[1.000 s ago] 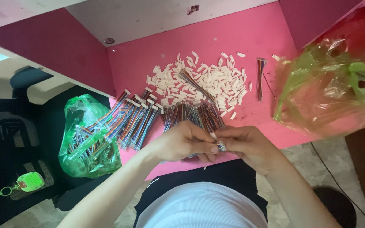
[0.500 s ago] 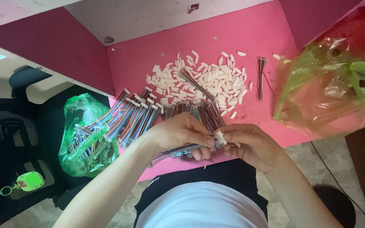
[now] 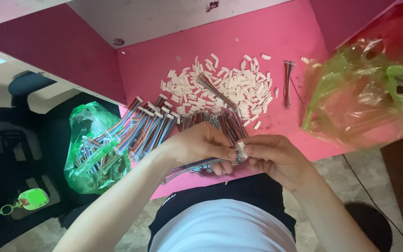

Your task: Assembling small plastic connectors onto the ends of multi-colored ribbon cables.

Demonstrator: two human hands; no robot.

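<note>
Left hand (image 3: 201, 144) grips a multicoloured wire strip (image 3: 190, 166); right hand (image 3: 276, 156) pinches a white connector (image 3: 240, 149) at its end. White connector pile (image 3: 220, 88) lies at twelve o'clock on the pink surface (image 3: 276, 42).

Above a pink table (image 3: 276, 42), the left hand (image 3: 199, 144) is gripping a multicoloured ribbon wire bundle (image 3: 190, 166) while the right hand (image 3: 276, 156) is pinching a small white plastic connector (image 3: 240, 149) at its end.
</note>
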